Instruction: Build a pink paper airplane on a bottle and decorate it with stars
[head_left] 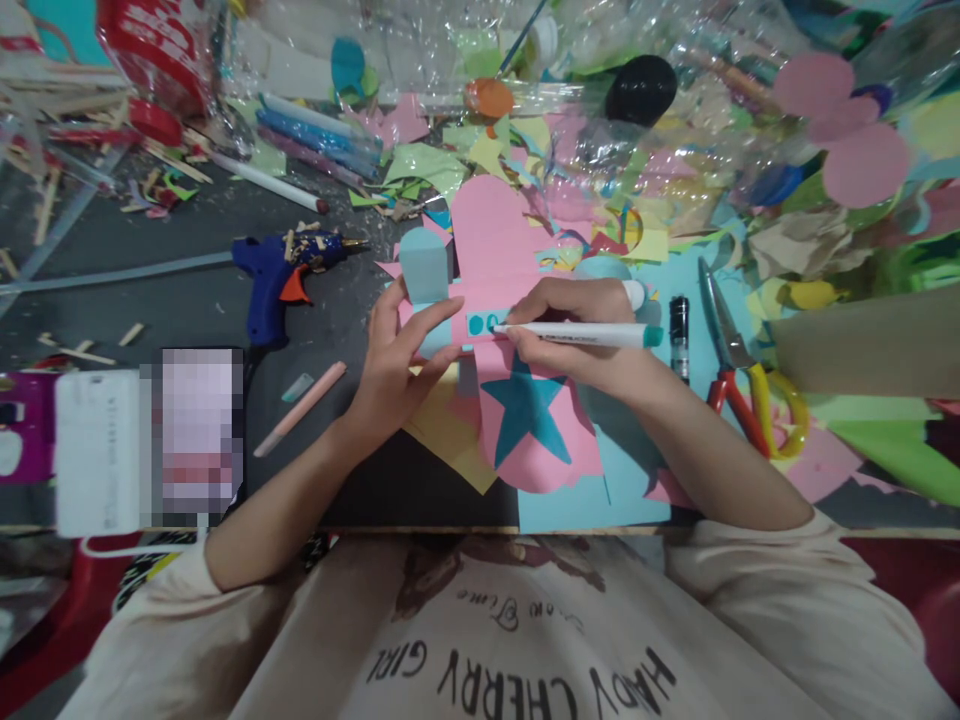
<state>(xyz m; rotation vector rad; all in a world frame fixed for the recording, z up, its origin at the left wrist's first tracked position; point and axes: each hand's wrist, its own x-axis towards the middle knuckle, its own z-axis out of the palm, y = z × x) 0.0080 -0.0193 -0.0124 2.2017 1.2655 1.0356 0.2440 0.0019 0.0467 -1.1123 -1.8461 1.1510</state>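
My right hand [574, 325] grips a white marker [592, 334] with a teal end, its tip touching a small light-blue strip on a pink paper cutout [499, 230]. Teal dots [476, 324] show on that strip. The cutout's lower rounded flap carries a teal star [526, 405]. My left hand [409, 350] rests on the left side of the paper with fingers spread, pressing it down. Beside its fingertips stands a light-blue paper flap [424, 265]. Yellow paper [457, 425] and light-blue paper [570, 510] lie underneath.
Left are a blue glue gun [266, 285], a pink pen [300, 408], a phone [199, 430] and a white power bank [99, 450]. Scissors [739, 365] and a small dark-capped tube [679, 335] lie right. Paper scraps and clear plastic [600, 150] cover the back.
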